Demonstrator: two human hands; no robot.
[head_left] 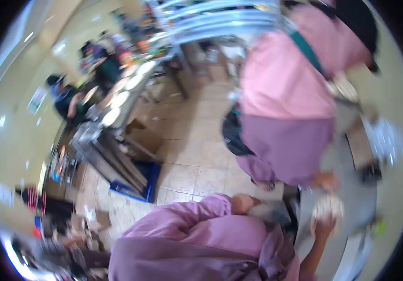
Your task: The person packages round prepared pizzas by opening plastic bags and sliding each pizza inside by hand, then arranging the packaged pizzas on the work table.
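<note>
My right hand (324, 226) is on a pale round flatbread (329, 206) above the grey worktop, its fingers and thumb closed over the near part. Motion blur hides the bread's finer surface. My left hand (245, 204) is in front of my body at the end of a pink sleeve, close to a grey item (271, 213) that I cannot make out. Its fingers are smeared, so their hold does not show. Just past the flatbread, a co-worker's hand (327, 181) is over the same worktop.
A co-worker in pink and purple (286, 79) bends over the grey worktop (347, 187) at right. A cardboard box (360, 143) and clear plastic bag (385, 140) sit there. Leftward, metal panels stand on a blue base (140, 185). Round breads (119, 99) line a long table, with people behind.
</note>
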